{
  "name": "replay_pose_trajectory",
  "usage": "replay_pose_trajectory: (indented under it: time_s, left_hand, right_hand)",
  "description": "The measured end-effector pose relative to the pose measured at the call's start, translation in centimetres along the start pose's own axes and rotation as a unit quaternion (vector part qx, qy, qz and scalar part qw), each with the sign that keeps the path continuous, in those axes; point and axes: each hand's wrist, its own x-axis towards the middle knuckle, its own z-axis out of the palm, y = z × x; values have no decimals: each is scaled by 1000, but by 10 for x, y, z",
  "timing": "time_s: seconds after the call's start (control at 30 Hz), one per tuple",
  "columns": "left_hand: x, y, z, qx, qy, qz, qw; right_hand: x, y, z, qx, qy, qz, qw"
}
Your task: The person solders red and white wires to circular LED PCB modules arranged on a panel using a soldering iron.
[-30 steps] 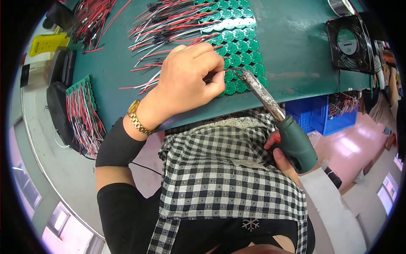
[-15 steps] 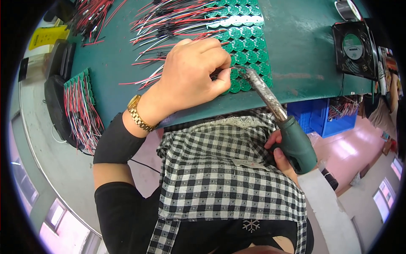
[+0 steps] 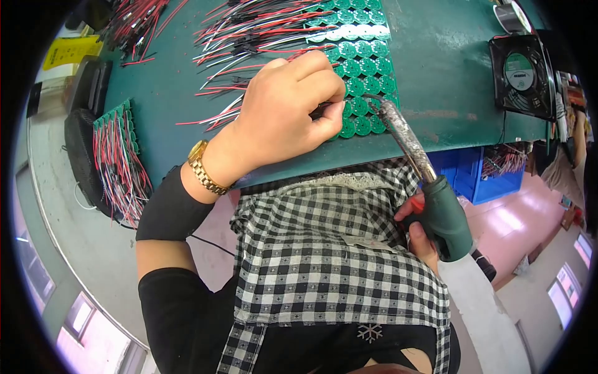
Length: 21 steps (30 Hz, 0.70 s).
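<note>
My left hand point(image 3: 289, 106), with a gold watch point(image 3: 205, 168) at its wrist, lies over the near left part of a panel of round green circuit boards point(image 3: 372, 66). Thumb and forefinger are pinched together on a thin wire, mostly hidden by the fingers. My right hand point(image 3: 421, 242) grips the dark green handle of a soldering iron point(image 3: 445, 218), which hides part of the fingers. The iron's stained metal barrel slants up and left, and its bent tip is over the boards, just right of my left fingertips. Red, black and white wires point(image 3: 240, 47) spread leftward from the panel.
A smaller wired board panel point(image 3: 124, 128) hangs at the table's left edge, beside a wire bundle point(image 3: 134, 28). On the right stand a black fan point(image 3: 522, 75) and a solder spool point(image 3: 512, 17). A blue crate point(image 3: 495, 184) with wires sits below the green table point(image 3: 442, 62).
The soldering iron has shifted slightly right, its tip drawing away from my left fingertips. My left hand has moved a little right and stays pinched.
</note>
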Motion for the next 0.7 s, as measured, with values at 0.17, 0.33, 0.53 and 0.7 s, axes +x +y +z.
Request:
replay_pose_trajectory:
  time_s: [0.17,0.33,0.53,0.7]
  left_hand:
    - [0,0,-3,13,-18,15,1000]
    - [1,0,-3,18,-29,19,999]
    - [1,1,1,29,-19,27,999]
    - [1,2,1,34,-18,20,999]
  right_hand:
    - [6,-2,-2,-19,-51,-21,998]
    - [2,8,-2,-7,-38,-42,998]
    - [2,2,-2,4,-37,-4,999]
    - [0,4,-13,-80,-60,-23,995]
